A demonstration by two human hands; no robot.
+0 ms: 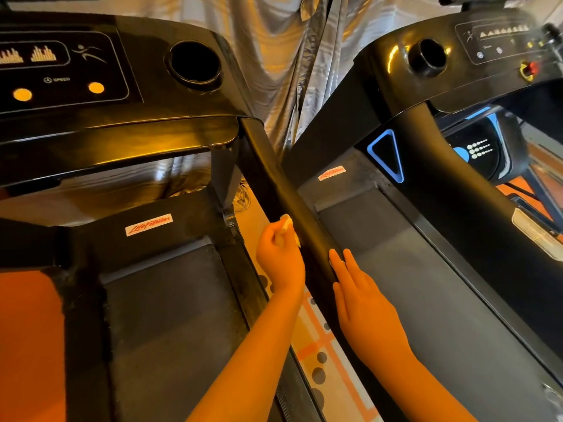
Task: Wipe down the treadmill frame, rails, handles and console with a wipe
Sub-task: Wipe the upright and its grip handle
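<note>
A black handrail (275, 181) runs from the right corner of the near treadmill's console (122, 117) down toward me. My left hand (280, 258) holds a small white wipe (285, 223) in curled fingers against the left side of this rail. My right hand (362, 306) lies on the rail's right side lower down, fingers straight and flat. The console is glossy black with a cup holder (195, 63) and two orange buttons. Below lies the treadmill belt (170, 315).
A second black treadmill (441, 223) stands close on the right, with its own console (487, 50) and belt. A narrow strip of patterned floor (323, 345) runs between the two machines. Shiny grey curtains (292, 56) hang behind.
</note>
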